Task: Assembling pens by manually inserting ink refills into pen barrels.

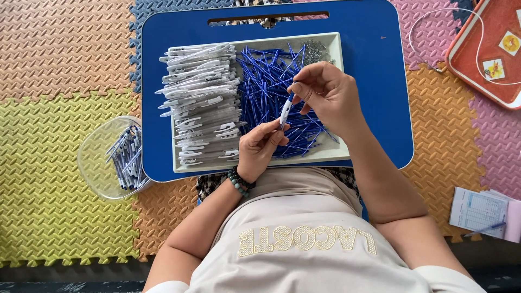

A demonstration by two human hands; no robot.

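A white pen barrel point(285, 111) is held between both hands above the grey tray point(337, 97). The left hand point(260, 146) closes its fingertips on the lower end of it, and the right hand point(328, 93) pinches the upper end, where a blue refill goes in. In the tray lie a stack of white pen barrels point(201, 103) and a heap of blue refills point(268, 81). The tray rests on a blue lap surface point(374, 81). A clear plastic bowl point(97, 163) with finished pens stands on the foam mat floor point(54, 135), at the left.
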